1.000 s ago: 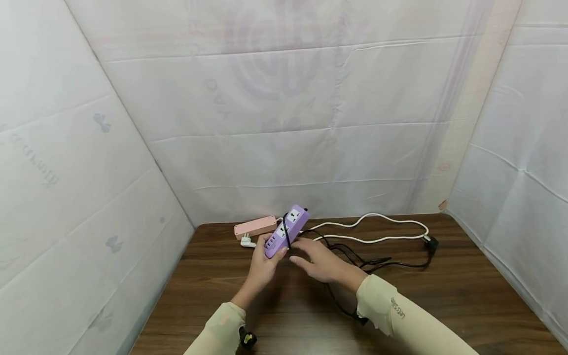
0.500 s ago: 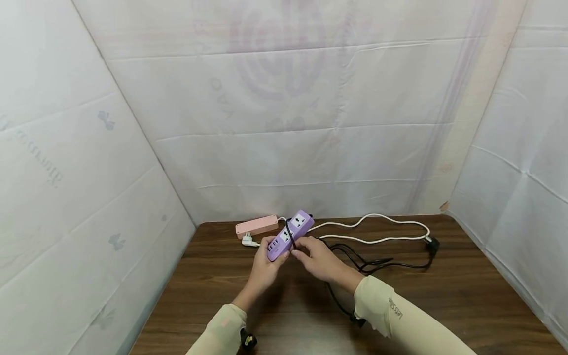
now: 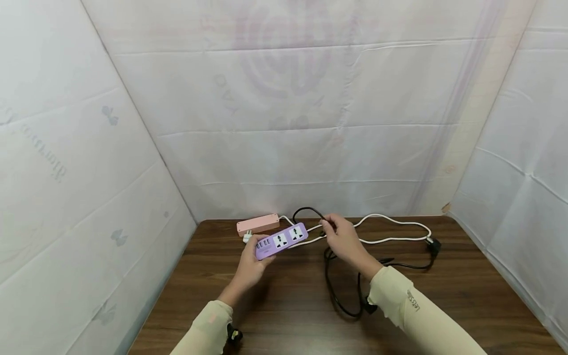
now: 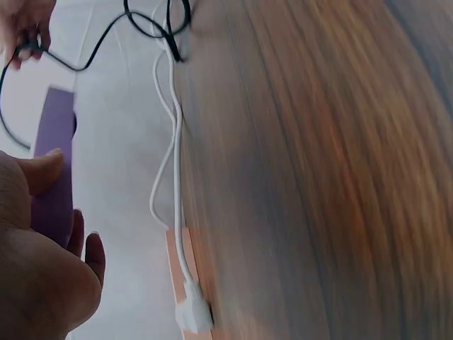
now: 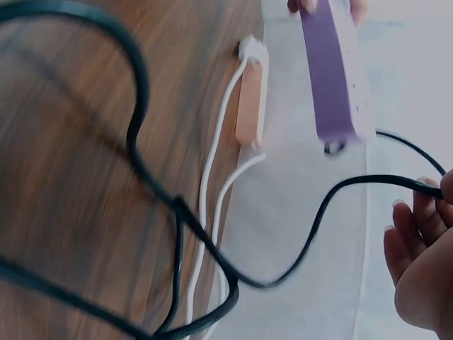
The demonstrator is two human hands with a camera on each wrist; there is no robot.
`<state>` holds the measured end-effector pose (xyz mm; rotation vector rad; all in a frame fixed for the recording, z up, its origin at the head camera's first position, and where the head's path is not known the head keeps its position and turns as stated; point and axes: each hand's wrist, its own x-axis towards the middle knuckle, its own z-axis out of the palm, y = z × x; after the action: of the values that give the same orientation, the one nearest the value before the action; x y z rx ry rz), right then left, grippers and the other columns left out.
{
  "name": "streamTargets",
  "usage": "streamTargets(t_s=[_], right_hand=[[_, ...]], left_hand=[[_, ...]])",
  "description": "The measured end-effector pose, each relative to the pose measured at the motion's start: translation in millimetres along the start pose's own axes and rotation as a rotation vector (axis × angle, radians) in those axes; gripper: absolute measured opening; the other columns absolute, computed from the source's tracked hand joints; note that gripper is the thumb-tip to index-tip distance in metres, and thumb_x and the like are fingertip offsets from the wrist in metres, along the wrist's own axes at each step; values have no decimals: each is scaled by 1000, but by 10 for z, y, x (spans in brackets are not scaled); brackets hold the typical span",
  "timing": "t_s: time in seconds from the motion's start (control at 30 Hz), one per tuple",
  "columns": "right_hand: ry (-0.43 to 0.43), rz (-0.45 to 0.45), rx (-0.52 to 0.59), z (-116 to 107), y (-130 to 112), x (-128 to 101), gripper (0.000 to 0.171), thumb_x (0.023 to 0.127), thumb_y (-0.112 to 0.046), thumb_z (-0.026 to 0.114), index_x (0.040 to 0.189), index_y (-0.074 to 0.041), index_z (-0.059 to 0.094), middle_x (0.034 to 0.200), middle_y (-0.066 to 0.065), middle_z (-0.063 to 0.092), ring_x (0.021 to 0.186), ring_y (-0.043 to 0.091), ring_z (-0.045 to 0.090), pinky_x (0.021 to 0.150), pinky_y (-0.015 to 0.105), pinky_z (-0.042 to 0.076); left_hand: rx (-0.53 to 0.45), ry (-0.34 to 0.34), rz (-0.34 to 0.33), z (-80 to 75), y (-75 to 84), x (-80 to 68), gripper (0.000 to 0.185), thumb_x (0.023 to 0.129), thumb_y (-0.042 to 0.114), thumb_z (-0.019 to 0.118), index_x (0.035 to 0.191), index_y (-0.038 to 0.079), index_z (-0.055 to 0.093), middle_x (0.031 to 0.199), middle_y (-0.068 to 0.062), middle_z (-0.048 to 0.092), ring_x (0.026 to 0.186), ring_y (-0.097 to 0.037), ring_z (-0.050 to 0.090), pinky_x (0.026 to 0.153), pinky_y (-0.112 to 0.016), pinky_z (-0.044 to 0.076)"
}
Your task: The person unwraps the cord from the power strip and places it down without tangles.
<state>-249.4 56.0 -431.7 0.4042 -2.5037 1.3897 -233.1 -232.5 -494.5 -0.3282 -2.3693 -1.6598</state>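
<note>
Half a second ago the right hand (image 3: 343,240) lay against the purple power strip (image 3: 281,240), fingers at the black cord (image 3: 330,286) that crossed its face; now that hand has drawn off to the right of the strip and lifted, pinching the black cord so that a loop arches from the strip's far end up to the fingertips and then drops to the tabletop (image 3: 443,305). The cord no longer lies across the strip's sockets. The strip itself has turned from steeply tilted to nearly level, sockets up, held above the tabletop, and the left hand (image 3: 250,268) grips its near end with thumb and fingers curled round it, as before. The two hands, close together earlier, are now apart with the strip between them. Just behind the purple strip a pink power strip (image 3: 258,224) lies on the tabletop with a white plug (image 3: 246,237) beside it, unmoved, and its white cord (image 3: 390,229) runs off to the right of the strips. The tabletop is dark wood grain. White creased sheeting (image 3: 284,123) with faint printing hangs behind the strips and on both sides, closing in the tabletop.
</note>
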Motion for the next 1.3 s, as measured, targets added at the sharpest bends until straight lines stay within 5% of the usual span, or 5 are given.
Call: streamTargets(t_s=[0.17, 0.37, 0.8, 0.97, 1.3], right_hand=[[-27, 66, -3, -82, 117, 14, 23, 114, -25, 52, 118, -11, 69, 106, 17, 70, 80, 15, 59, 71, 29, 50], [-26, 65, 1, -63, 121, 30, 22, 113, -25, 53, 117, -10, 69, 104, 13, 70, 82, 16, 60, 73, 31, 50], [-45, 44, 41, 62, -1, 63, 23, 113, -24, 52, 117, -11, 71, 98, 6, 69, 79, 15, 56, 72, 30, 48], [-19, 18, 55, 83, -36, 79, 21, 112, -23, 55, 114, -11, 72, 100, 8, 72, 84, 15, 59, 75, 29, 50], [10, -18, 80, 91, -83, 98, 18, 111, -20, 58, 110, -10, 73, 94, 6, 69, 78, 12, 56, 70, 25, 48]], left_hand=[[86, 10, 3, -145, -128, 17, 60, 79, -19, 77, 132, 4, 61, 125, -16, 67, 101, -12, 64, 86, -21, 53], [118, -33, -75, -221, -199, 0, 58, 81, -10, 82, 133, 6, 62, 123, -14, 70, 102, -14, 64, 87, -22, 52], [99, -180, -162, -116, -242, -31, 66, 75, -8, 85, 135, -1, 60, 125, -18, 68, 104, -16, 60, 90, -22, 47], [130, -206, -189, -92, -216, -27, 67, 76, 4, 91, 137, -2, 62, 128, -20, 64, 105, -19, 59, 90, -25, 47], [77, -270, -197, -161, -197, 18, 53, 78, 6, 92, 120, -1, 61, 108, -14, 71, 88, -14, 63, 73, -23, 51]])
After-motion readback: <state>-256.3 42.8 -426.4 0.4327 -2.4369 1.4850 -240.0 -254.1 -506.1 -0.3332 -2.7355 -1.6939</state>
